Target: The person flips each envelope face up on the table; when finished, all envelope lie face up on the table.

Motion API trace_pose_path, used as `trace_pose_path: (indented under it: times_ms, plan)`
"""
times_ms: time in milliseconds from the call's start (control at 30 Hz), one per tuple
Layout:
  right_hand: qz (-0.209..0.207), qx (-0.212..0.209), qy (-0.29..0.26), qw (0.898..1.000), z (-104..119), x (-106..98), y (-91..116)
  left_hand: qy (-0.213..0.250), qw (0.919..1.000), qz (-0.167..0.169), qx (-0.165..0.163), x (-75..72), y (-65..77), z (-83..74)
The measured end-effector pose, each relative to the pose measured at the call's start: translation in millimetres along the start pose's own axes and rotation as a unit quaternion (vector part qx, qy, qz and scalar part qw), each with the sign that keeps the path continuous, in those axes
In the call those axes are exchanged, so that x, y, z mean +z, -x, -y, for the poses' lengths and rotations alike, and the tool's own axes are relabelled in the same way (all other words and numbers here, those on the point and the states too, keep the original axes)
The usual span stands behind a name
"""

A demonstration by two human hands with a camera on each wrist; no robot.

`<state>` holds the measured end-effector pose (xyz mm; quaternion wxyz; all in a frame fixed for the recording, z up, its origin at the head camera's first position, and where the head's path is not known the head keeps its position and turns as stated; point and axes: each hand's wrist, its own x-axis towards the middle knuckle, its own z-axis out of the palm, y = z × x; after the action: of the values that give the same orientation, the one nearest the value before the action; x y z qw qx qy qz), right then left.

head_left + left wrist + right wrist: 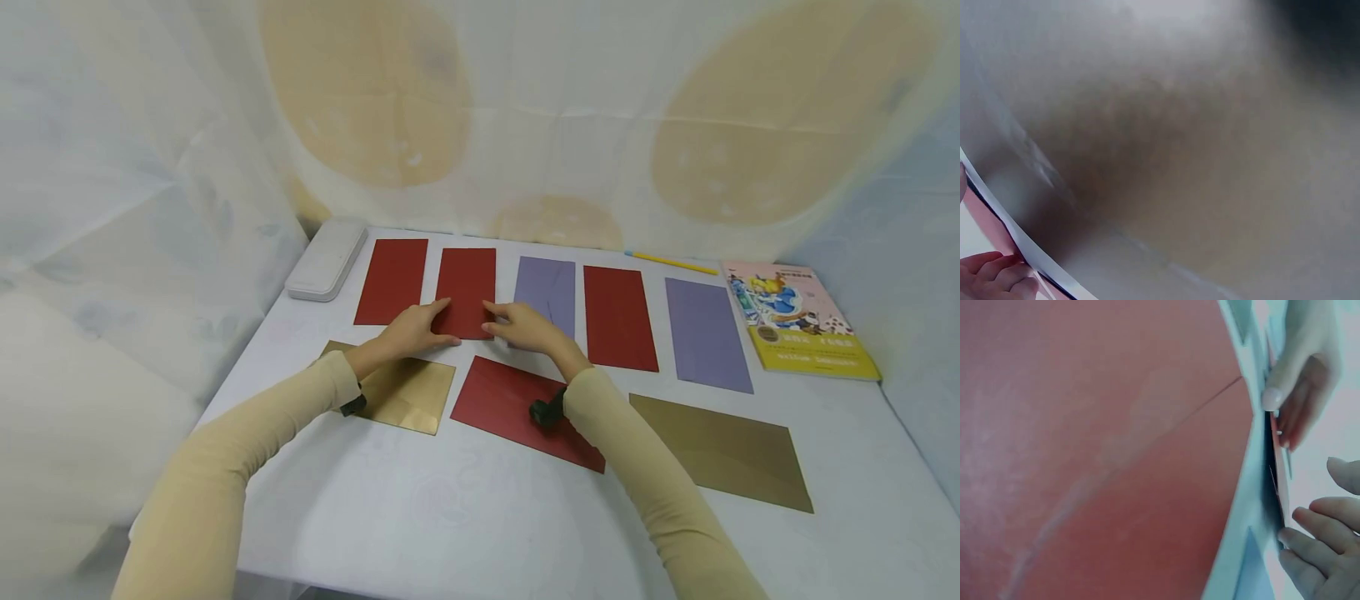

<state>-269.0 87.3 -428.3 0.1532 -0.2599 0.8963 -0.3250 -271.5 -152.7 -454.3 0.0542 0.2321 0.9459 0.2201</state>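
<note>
Both hands are at a red rectangular card point(467, 279), second from the left in the back row. At its left side, my left hand point(408, 331) has its fingers at the edge and its thumb near the front corner. My right hand point(528, 327) touches the right edge with extended fingertips and overlaps the purple card point(546, 283) beside it. In the right wrist view, the right hand point(1329, 544) shows spread fingers along the card's edge, the left hand point(1310, 375) across from it. A blurred gold sheet point(1222, 156) fills most of the left wrist view.
More red cards point(621, 317) and a second purple card point(708, 333) line the back row. Nearer lie gold cards point(727, 450) and a tilted red card point(502, 400) under the right wrist. A white case point(327, 258), yellow pencil point(671, 262) and picture book point(802, 321) lie behind.
</note>
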Motion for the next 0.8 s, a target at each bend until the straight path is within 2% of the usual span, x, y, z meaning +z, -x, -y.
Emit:
trace_pose_path:
  times_ms: [100,333,567,800]
  plan:
    - [-0.018,-0.004,-0.018,1.000,1,-3,3,0.004,1.0000,-0.001,0.000,0.4,-0.5,-1.2]
    - [-0.046,-0.036,-0.002,0.998,13,-15,13,0.006,0.9997,-0.014,0.018,0.8,-1.9,-7.4]
    - [-0.079,-0.067,-0.010,0.995,24,-21,17,0.028,0.9985,-0.022,0.041,3.6,-1.8,-16.8]
    - [-0.107,-0.110,0.004,0.988,41,-25,21,0.058,0.9945,-0.029,0.081,9.7,-1.3,-21.0]
